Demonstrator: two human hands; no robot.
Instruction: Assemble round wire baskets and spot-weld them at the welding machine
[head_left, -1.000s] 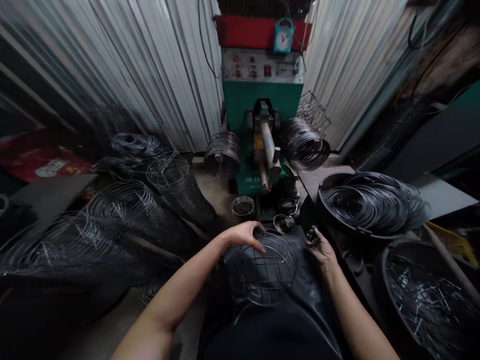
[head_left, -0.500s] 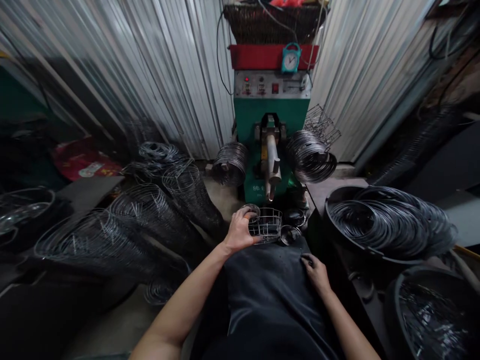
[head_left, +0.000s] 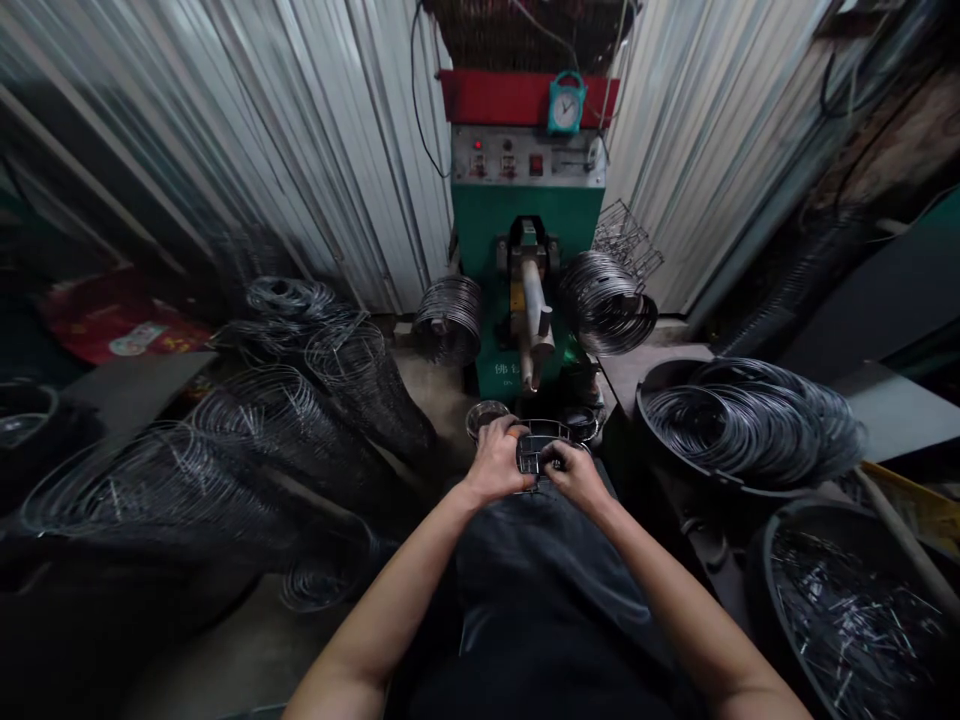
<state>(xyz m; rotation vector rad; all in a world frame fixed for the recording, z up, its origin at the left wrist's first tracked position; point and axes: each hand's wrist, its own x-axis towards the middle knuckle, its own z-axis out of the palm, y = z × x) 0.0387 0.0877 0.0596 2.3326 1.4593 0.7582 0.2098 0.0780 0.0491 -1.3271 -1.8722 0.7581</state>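
Over the dark apron, my left hand (head_left: 498, 462) grips the left side of a small round wire basket (head_left: 531, 452). My right hand (head_left: 576, 474) is at the basket's right side, its fingers curled and pinched together close to the wires. Whatever those fingers hold is too small and dark to make out. Just beyond stands the green machine (head_left: 480, 225), its metal arm (head_left: 535, 300) pointing down toward the basket. Small round metal cups (head_left: 487, 415) sit left and right of the basket, below the machine.
Wire coils (head_left: 448, 318) hang on both sides of the machine. Tall wire mesh rolls (head_left: 360, 370) stand at the left. At the right are a black tub of wire rings (head_left: 750, 420) and a bucket (head_left: 761, 570) of short metal pieces.
My right hand has moved left and up from the apron to the basket. My left hand keeps its hold on the basket. The view has shifted slightly.
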